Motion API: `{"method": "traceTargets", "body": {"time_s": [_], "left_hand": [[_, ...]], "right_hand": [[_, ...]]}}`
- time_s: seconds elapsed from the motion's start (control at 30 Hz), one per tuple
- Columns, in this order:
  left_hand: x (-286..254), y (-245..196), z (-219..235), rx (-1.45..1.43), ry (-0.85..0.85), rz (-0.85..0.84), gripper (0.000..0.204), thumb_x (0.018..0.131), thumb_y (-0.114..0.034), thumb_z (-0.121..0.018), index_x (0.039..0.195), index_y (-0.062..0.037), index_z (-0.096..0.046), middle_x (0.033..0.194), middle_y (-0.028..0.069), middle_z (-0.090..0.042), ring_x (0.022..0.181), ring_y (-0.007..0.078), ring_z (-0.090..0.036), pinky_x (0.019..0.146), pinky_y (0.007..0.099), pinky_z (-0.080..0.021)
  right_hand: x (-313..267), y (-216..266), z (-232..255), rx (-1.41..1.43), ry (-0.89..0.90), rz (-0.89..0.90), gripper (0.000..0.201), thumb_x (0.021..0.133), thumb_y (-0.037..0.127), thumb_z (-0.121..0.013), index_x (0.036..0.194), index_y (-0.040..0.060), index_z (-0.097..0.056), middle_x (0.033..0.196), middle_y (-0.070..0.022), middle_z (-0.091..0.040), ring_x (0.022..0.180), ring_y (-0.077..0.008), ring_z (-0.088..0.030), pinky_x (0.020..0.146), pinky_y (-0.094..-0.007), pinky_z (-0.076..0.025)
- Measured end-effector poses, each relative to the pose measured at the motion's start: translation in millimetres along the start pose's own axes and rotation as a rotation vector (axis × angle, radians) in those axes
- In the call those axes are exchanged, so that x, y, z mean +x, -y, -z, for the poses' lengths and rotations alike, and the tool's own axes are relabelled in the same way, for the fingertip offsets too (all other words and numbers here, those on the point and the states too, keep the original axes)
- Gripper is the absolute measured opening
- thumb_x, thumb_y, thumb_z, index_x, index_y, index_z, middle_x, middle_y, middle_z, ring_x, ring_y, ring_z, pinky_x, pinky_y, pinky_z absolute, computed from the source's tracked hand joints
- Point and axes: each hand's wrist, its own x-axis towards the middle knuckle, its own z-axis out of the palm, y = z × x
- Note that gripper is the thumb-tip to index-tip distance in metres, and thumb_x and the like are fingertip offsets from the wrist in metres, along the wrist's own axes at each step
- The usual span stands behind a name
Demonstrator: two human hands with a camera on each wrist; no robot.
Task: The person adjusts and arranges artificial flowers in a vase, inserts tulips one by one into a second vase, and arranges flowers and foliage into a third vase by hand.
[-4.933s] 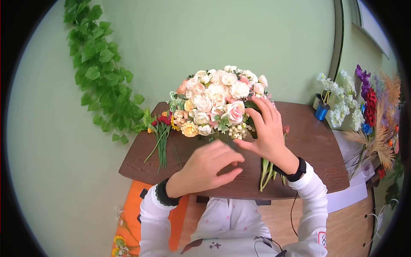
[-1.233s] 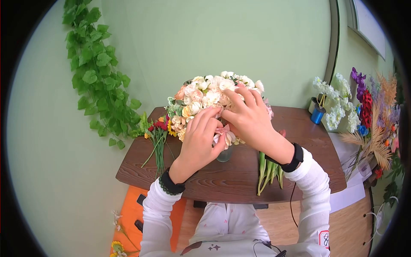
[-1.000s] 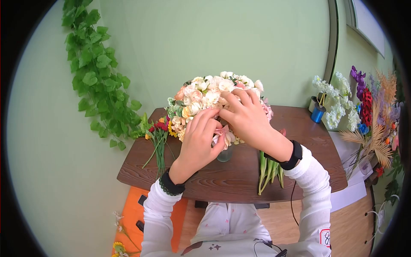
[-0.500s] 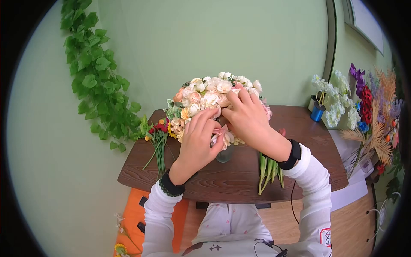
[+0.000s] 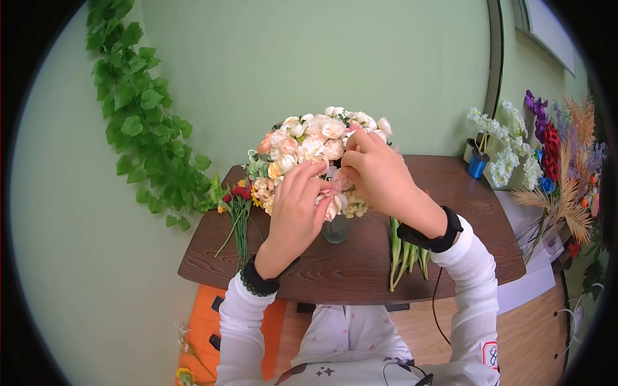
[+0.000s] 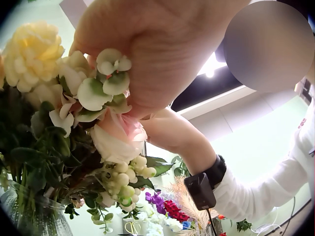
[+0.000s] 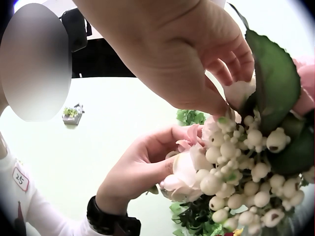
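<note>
**Both hands working the front of the bouquet**

Dark brown wooden desk (image 5: 322,276) is carrying the setup. Long green leafy garland (image 5: 138,122) is hanging down the wall on the left, its lower end reaching the desk's left edge.

Big domed bouquet of cream, peach and pink flowers (image 5: 302,138) is standing mid-desk in a clear textured glass vase (image 5: 335,233). Bunch of thick light-green stems (image 5: 402,257) is lying right of the vase; thin green-stemmed bunch with red blooms (image 5: 239,219) is lying left of it.

Right hand (image 5: 381,177) is reaching in higher, fingers curling narrow around a small whitish bloom (image 7: 239,93). Left hand (image 5: 293,215) is working lower, thumb and fingers holding a pale pink-and-white rose (image 5: 335,204) at the bouquet's front, above the vase.

Shiny blue spool (image 5: 477,164) is sitting near the desk's far right corner. Broad dark-green leaf (image 7: 273,78) is sticking up beside the right fingers; cluster of small creamy-white berries (image 7: 246,182) is hanging just beside the rose.
</note>
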Motion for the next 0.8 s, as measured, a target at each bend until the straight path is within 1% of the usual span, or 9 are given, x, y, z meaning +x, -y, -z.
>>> {"method": "traceTargets", "body": {"time_s": [0.17,0.4,0.47,0.5,0.57,0.6,0.67,0.7,0.8], "left_hand": [[0.2,1.7,-1.2,0.018,-0.004,0.006,0.022,0.070,0.000,-0.062,0.090,-0.0022,-0.054,0.106,0.0119,-0.054,0.104,0.0326,-0.048,0.087,0.0395,-0.038],[6.3,-0.6,-0.6,0.012,-0.082,0.106,0.033,0.070,-0.001,-0.062,0.101,-0.0034,-0.051,0.095,0.0116,-0.055,0.092,0.0288,-0.051,0.077,0.0363,-0.040],[6.3,0.3,-0.7,0.030,-0.062,0.105,0.033,0.072,-0.005,-0.062,0.102,-0.0042,-0.051,0.095,0.0110,-0.056,0.096,0.0283,-0.050,0.079,0.0365,-0.039],[6.5,0.5,-1.4,0.046,-0.044,0.104,0.032,0.073,-0.008,-0.061,0.103,-0.0050,-0.051,0.096,0.0105,-0.056,0.099,0.0278,-0.050,0.081,0.0367,-0.037],[6.8,1.0,-5.1,0.058,-0.065,0.087,0.032,0.073,-0.009,-0.061,0.103,-0.0053,-0.051,0.096,0.0097,-0.056,0.099,0.0276,-0.050,0.082,0.0368,-0.036],[7.0,1.3,-6.1,0.071,-0.085,0.070,0.031,0.073,-0.010,-0.061,0.103,-0.0055,-0.051,0.096,0.0090,-0.056,0.100,0.0275,-0.050,0.083,0.0369,-0.035],[6.6,1.2,-5.0,0.068,-0.114,0.050,0.030,0.073,-0.011,-0.061,0.101,-0.0059,-0.052,0.097,0.0081,-0.056,0.100,0.0274,-0.050,0.084,0.0373,-0.034],[6.2,1.2,-4.0,0.067,-0.145,0.030,0.029,0.072,-0.011,-0.062,0.100,-0.0064,-0.053,0.098,0.0072,-0.056,0.101,0.0273,-0.050,0.085,0.0377,-0.033],[1.1,0.9,1.1,0.071,-0.140,0.006,0.027,0.071,-0.012,-0.062,0.097,-0.0071,-0.056,0.099,0.0062,-0.056,0.102,0.0270,-0.049,0.086,0.0379,-0.032]], "right_hand": [[0.3,-1.5,0.6,0.054,-0.094,0.029,0.008,0.069,0.000,-0.061,0.075,0.0022,-0.056,0.088,-0.0071,-0.050,0.089,-0.0267,-0.050,0.074,-0.0362,-0.042],[-5.4,-2.0,10.4,0.139,-0.017,0.011,0.004,0.068,0.000,-0.059,0.070,0.0002,-0.055,0.083,-0.0091,-0.049,0.088,-0.0289,-0.050,0.077,-0.0354,-0.043],[-7.6,-7.9,12.8,0.146,0.011,0.116,0.007,0.069,-0.001,-0.059,0.075,0.0003,-0.056,0.088,-0.0094,-0.051,0.089,-0.0285,-0.051,0.076,-0.0357,-0.042],[-8.1,-8.2,11.9,0.145,0.010,0.116,0.007,0.069,-0.001,-0.059,0.075,0.0003,-0.056,0.088,-0.0094,-0.051,0.089,-0.0285,-0.051,0.076,-0.0357,-0.042],[-11.0,-8.1,9.7,0.232,-0.136,0.200,0.017,0.069,-0.004,-0.056,0.086,0.0012,-0.056,0.096,-0.0100,-0.053,0.087,-0.0281,-0.052,0.075,-0.0350,-0.043],[-12.3,-6.6,11.8,0.231,-0.135,0.199,0.017,0.069,-0.004,-0.056,0.086,0.0012,-0.056,0.096,-0.0100,-0.053,0.087,-0.0281,-0.052,0.075,-0.0350,-0.043],[-15.3,-3.0,17.7,0.370,-0.174,0.102,0.027,0.070,-0.006,-0.053,0.095,0.0021,-0.054,0.100,-0.0110,-0.053,0.085,-0.0282,-0.053,0.074,-0.0345,-0.043],[-18.0,-4.7,18.4,0.369,-0.173,0.103,0.027,0.070,-0.006,-0.053,0.095,0.0021,-0.054,0.100,-0.0110,-0.053,0.085,-0.0282,-0.053,0.074,-0.0345,-0.043],[-24.2,-9.5,19.3,0.373,-0.174,-0.024,0.029,0.071,-0.007,-0.052,0.097,0.0030,-0.054,0.097,-0.0110,-0.053,0.083,-0.0274,-0.054,0.072,-0.0343,-0.044]]}}
